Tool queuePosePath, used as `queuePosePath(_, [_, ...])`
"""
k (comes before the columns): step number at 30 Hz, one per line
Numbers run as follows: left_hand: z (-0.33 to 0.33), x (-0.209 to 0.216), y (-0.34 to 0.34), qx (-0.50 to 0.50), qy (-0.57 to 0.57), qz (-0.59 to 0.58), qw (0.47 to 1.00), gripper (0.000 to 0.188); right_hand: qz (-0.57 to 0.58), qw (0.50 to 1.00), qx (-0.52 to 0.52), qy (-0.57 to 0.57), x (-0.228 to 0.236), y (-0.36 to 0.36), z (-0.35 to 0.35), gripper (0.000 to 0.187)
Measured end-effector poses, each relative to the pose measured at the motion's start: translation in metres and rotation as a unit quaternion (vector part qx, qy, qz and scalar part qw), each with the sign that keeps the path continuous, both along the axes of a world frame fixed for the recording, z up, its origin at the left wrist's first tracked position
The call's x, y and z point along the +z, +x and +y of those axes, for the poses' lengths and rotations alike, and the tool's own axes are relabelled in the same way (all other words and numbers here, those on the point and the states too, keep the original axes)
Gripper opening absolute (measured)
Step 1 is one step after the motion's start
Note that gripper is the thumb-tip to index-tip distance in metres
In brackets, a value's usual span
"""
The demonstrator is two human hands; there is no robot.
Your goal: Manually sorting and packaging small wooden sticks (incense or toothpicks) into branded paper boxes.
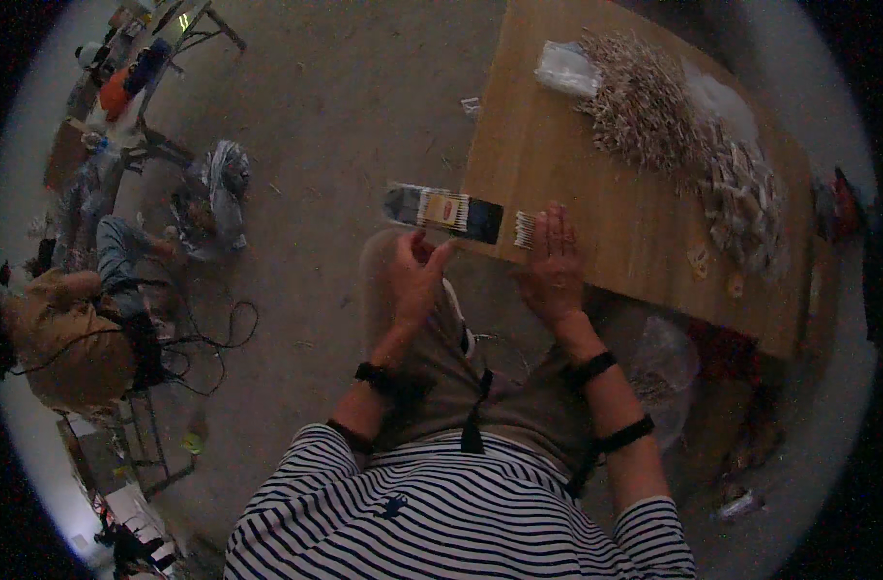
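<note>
A: Hands first. Left hand [414,275] pinches the near end of a long dark flat packet [444,210], fingers closed on it, held out over the floor at about 11 o'clock from the lap. Right hand [554,266] lies mostly flat, fingers together and only loosely curled, over a small bundle of pale sticks [525,230] at the table's near edge.

B: Gripping the sticks or just resting on them?

A: Can't tell, fingers cover most of it. Stick ends poke out toward the packet's open end, just beside it.

B: Progress?

A: Early, I'd judge. Wooden table [577,184] carries a big heap of loose sticks [645,101] at 1 o'clock, spilling on to 2 o'clock, so most of the stock looks unpacked. Only one packet in hand; whether it's part filled I can't see.

B: Finished packets anywhere?

A: None I can make out. Clear plastic bag [567,68] sits at the heap's far left, contents unclear.

B: Others around?

A: Someone seated at 9 o'clock [69,329], well apart, not involved.
</note>
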State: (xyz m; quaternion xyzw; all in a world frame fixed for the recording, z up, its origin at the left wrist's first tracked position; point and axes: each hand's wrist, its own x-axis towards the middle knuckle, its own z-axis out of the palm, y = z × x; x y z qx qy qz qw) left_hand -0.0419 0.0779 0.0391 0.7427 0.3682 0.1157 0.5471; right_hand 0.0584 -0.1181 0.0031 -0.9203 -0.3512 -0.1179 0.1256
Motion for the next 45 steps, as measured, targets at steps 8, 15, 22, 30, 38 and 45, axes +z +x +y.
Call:
queuePosePath(8, [-0.001,-0.056,0.022,0.068,-0.246,-0.127,0.958,0.044,-0.039,0.998,0.003,-0.058,-0.007,0.004,-0.006,0.094])
queuePosePath(15, [0.032,-0.077,0.038,0.115,-0.477,-0.169,0.855,0.032,0.036,0.998,0.003,-0.059,0.013,-0.003,0.001,0.100])
queuePosePath(22, [0.018,-0.061,0.055,0.130,-0.452,-0.239,0.849,0.022,0.009,0.999,-0.002,-0.051,0.004,-0.001,0.000,0.106])
queuePosePath(30, [0.029,-0.098,0.068,0.166,-0.564,-0.225,0.777,0.020,0.212,0.952,0.041,0.218,0.011,-0.010,0.019,0.109])
queuePosePath(38, [0.026,-0.082,0.067,0.166,-0.578,-0.228,0.766,0.024,0.054,0.998,0.020,-0.027,0.014,-0.019,0.067,0.113])
queuePosePath(45, [0.022,-0.067,0.068,0.207,-0.494,-0.203,0.820,0.021,0.032,0.999,0.019,-0.011,0.006,-0.020,0.084,0.111])
